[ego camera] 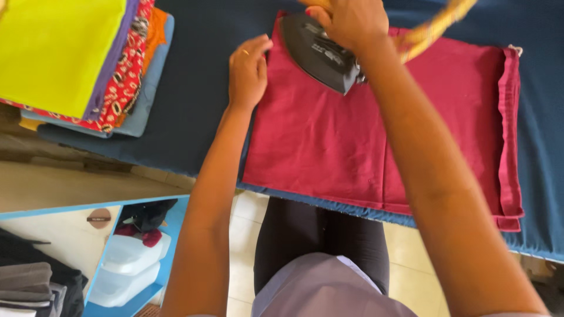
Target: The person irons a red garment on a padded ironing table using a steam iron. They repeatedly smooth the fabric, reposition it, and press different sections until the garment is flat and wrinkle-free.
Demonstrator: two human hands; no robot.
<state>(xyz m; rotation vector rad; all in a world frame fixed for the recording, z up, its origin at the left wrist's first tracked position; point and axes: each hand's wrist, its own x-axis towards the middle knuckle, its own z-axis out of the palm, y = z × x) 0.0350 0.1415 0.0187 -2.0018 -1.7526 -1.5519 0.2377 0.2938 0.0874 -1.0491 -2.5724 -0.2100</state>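
A folded dark red cloth (329, 141) lies flat on a table covered in dark blue fabric (200, 70). My right hand (349, 20) grips the handle of a black iron (317, 50) that rests on the far left part of the cloth. Its yellow patterned cord (435, 26) runs off to the upper right. My left hand (248, 70) lies flat, fingers together, on the cloth's left edge, just left of the iron.
A stack of folded cloths (76, 58), yellow on top with purple, red-patterned, orange and light blue below, sits at the table's left end. Lower left, a blue shelf (170, 235) holds white plastic containers (132, 261) and dark folded clothes (29, 282).
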